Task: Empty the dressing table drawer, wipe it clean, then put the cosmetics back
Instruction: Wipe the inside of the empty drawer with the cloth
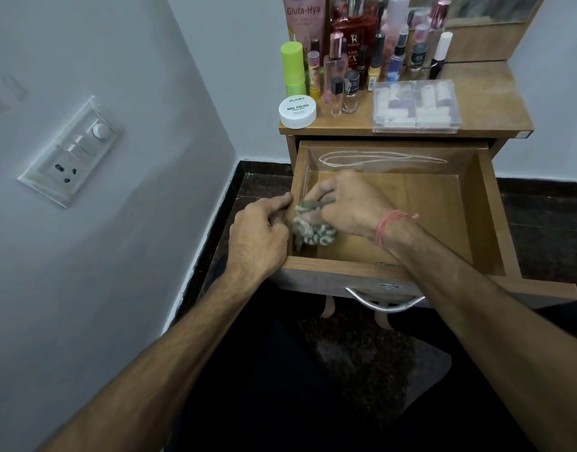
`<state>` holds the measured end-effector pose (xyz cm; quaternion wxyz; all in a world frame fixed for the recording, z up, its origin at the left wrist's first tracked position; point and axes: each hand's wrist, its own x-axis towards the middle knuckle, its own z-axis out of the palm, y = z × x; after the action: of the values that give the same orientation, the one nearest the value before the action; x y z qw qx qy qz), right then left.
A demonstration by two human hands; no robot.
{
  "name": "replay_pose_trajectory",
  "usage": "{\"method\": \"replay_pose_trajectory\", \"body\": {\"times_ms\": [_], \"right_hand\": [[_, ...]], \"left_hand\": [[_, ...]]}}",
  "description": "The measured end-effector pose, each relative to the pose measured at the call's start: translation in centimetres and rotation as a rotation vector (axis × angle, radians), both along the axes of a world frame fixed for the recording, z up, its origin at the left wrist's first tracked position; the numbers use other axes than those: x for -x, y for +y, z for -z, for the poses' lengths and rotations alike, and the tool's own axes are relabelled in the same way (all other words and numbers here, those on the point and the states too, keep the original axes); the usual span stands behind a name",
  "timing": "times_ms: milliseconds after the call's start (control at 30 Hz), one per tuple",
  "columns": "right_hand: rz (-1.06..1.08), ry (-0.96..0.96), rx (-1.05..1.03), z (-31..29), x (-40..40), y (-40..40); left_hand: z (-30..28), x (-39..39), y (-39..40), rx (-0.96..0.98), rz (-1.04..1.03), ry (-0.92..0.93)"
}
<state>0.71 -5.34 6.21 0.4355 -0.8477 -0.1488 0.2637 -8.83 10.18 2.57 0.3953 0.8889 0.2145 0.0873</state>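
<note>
drawer (476, 223): pulled out of the dressing table (486, 93), wooden floor bare apart from the cloth; metal handle (383, 303) on its front.
cloth (313, 228): crumpled, patterned grey-green, on the drawer floor in the near-left corner, against the left wall.
right hand (345, 203): inside the drawer, fingers curled over the cloth and gripping it. Red thread band (389, 223) on the wrist.
left hand (257, 230): on the drawer's left wall, fingers curled round the rim, thumb lying along the outside edge.
cosmetics (355, 60): all standing on the tabletop, bottles and tubes crowded at the back-left.
nail polish tub (297, 111): white, at the front-left edge of the top.
clear box (416, 106): beside the bottles, front-centre, small items inside, lid on.
switch panel (71, 151): on the wall to the left.
</note>
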Motion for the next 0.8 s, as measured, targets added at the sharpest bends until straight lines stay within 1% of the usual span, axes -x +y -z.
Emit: {"method": "replay_pose_trajectory", "body": {"times_ms": [33, 67, 100, 167, 233, 267, 333, 433, 467, 500, 533, 600, 633, 667, 733, 800], "right_hand": [[0.072, 0.001, -0.040, 0.5, 0.0, 0.1], [0.085, 0.020, -0.033, 0.9, 0.3, 0.1], [0.026, 0.046, 0.029, 1.3, 0.5, 0.0], [-0.158, 0.118, 0.184, 1.9, 0.8, -0.1], [-0.243, 0.225, 0.218, 1.7, 0.6, -0.3], [-0.232, 0.267, 0.197, 1.5, 0.4, -0.3], [-0.149, 0.267, 0.140, 1.4, 0.1, -0.1], [0.103, 0.156, 0.003, 1.6, -0.3, 0.8], [0.146, 0.123, -0.014, 1.7, -0.4, 0.9], [0.140, 0.121, -0.009, 1.7, -0.5, 0.9], [0.100, 0.159, 0.001, 1.6, -0.4, 0.8], [-0.036, 0.271, 0.070, 1.2, 0.2, 0.3], [-0.090, 0.286, 0.105, 1.1, 0.4, 0.1], [-0.095, 0.279, 0.108, 1.2, 0.5, 0.1], [0.041, 0.224, 0.006, 1.6, 0.0, 0.4], [0.224, 0.184, -0.169, 2.1, -0.8, 0.8]], "left_hand": [[-0.1, 0.1, -0.1, -0.002, 0.001, 0.001], [-0.1, 0.1, -0.1, -0.005, 0.003, 0.002], [-0.2, 0.2, -0.2, -0.013, 0.006, 0.004], [-0.4, 0.3, -0.4, -0.027, 0.009, 0.002], [-0.6, 0.4, -0.5, -0.042, 0.008, -0.005], [-0.7, 0.4, -0.6, -0.054, 0.009, -0.009], [-0.9, 0.4, -0.7, -0.079, 0.018, 0.000], [-1.2, 0.5, -0.8, -0.106, 0.026, 0.033], [-1.3, 0.5, -0.8, -0.104, 0.027, 0.041], [-1.4, 0.5, -0.9, -0.104, 0.028, 0.047], [-1.5, 0.5, -1.0, -0.108, 0.028, 0.053], [-1.7, 0.5, -1.0, -0.117, 0.026, 0.056], [-1.7, 0.5, -1.0, -0.123, 0.025, 0.050], [-1.8, 0.5, -1.0, -0.129, 0.026, 0.047], [-1.8, 0.6, -1.1, -0.133, 0.028, 0.048], [-1.8, 0.6, -1.2, -0.149, 0.035, 0.049]]}}
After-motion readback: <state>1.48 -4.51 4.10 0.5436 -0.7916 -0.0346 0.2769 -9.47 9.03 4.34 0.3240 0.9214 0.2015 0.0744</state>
